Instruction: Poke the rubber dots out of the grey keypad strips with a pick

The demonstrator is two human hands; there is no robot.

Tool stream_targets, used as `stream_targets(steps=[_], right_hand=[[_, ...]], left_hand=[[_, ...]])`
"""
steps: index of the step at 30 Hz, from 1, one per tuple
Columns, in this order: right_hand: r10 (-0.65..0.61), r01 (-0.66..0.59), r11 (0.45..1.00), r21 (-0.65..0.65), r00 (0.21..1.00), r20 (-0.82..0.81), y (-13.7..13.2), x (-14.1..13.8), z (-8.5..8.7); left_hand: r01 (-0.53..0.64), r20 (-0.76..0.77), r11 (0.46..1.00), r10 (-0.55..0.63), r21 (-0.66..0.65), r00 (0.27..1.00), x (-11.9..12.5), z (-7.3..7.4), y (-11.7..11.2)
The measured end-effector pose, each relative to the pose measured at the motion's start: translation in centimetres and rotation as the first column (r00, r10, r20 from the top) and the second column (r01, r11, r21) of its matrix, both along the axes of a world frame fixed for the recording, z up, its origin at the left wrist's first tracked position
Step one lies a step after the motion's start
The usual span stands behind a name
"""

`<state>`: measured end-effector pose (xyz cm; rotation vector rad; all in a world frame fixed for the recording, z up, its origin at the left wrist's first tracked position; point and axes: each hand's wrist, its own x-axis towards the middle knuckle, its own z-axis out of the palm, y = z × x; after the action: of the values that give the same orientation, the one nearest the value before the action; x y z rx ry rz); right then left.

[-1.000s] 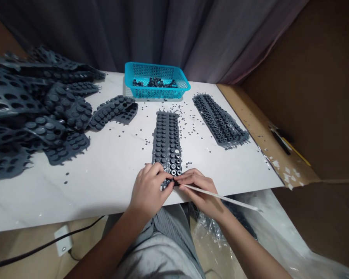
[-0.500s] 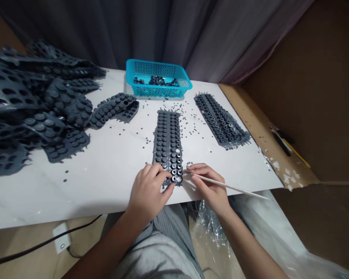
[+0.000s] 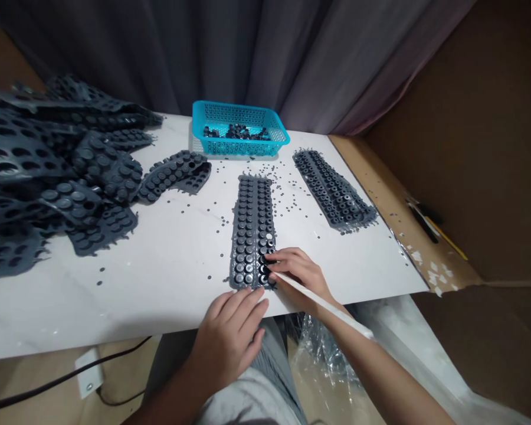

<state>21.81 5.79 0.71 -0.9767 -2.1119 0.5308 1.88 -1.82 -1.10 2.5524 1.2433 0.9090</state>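
A long dark grey rubber strip (image 3: pixel 251 227) studded with round caps lies on the white table (image 3: pixel 168 265) in front of me. My right hand (image 3: pixel 297 273) rests at the strip's near right corner, fingers pinched round a thin white stick (image 3: pixel 323 305) whose tip touches the caps there. My left hand (image 3: pixel 230 336) lies at the table's near edge just below the strip, fingers stretched out together, holding nothing.
A second strip (image 3: pixel 334 189) lies to the right. A teal basket (image 3: pixel 239 128) with small black pieces stands at the back. A heap of grey rubber sheets (image 3: pixel 48 171) fills the left side. Small punched dots are scattered around. Cardboard (image 3: pixel 402 224) borders the right edge.
My left hand has come off the strip's near end and drawn back to the table edge. My right hand with the stick has moved a little onto the strip's near right corner.
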Motion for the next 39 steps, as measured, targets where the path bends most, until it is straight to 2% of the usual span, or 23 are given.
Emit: stream_targets(steps=[8,12,14,17,19,22,26,29,33,35,39], right_hand=[[-0.011,0.01,0.999,0.032,1.0,0.021,-0.2,0.1,0.0],[-0.031,0.019,0.993,0.114,0.994,0.109,0.0,0.2,-0.5],[-0.031,-0.013,0.975,0.22,0.98,0.195,0.2,0.4,-0.5],[0.004,-0.142,0.921,0.364,0.935,0.355,0.9,0.7,-0.5],[0.033,-0.208,0.897,0.391,0.911,0.41,1.4,0.9,-0.5],[0.051,-0.211,0.893,0.398,0.925,0.377,2.4,0.9,-0.4],[0.028,-0.142,0.923,0.358,0.952,0.305,3.5,0.9,-0.2],[-0.079,0.022,0.956,0.293,0.98,0.185,3.9,1.3,0.2],[-0.248,0.235,0.95,0.207,0.968,0.038,3.4,1.7,0.8],[-0.231,0.225,0.963,0.151,0.973,0.024,2.8,1.4,1.0],[-0.059,0.059,0.998,0.0,0.997,-0.051,1.1,0.2,1.1]], left_hand=[[-0.046,0.011,0.999,0.046,-0.025,0.999,0.2,-0.1,-0.2],[-0.055,0.042,0.998,0.056,-0.018,0.998,0.3,-0.7,-0.3],[-0.054,0.056,0.998,0.055,-0.011,0.997,0.4,-0.8,-0.3],[-0.055,0.061,0.998,0.056,-0.011,0.997,0.4,-0.9,-0.3],[-0.062,0.068,0.998,0.063,-0.006,0.996,0.4,-0.8,-0.2],[-0.07,0.086,0.998,0.07,0.004,0.994,0.4,-0.7,-0.1],[-0.083,0.101,0.997,0.081,0.007,0.992,0.5,-0.8,-0.1],[-0.08,0.1,0.997,0.079,0.002,0.992,0.4,-0.9,-0.2],[-0.083,0.087,0.997,0.082,0.008,0.993,0.5,-1.1,-0.2],[-0.089,0.077,0.996,0.087,0.016,0.993,0.5,-1.0,-0.1],[-0.09,0.084,0.996,0.088,0.019,0.993,0.5,-0.8,0.0]])
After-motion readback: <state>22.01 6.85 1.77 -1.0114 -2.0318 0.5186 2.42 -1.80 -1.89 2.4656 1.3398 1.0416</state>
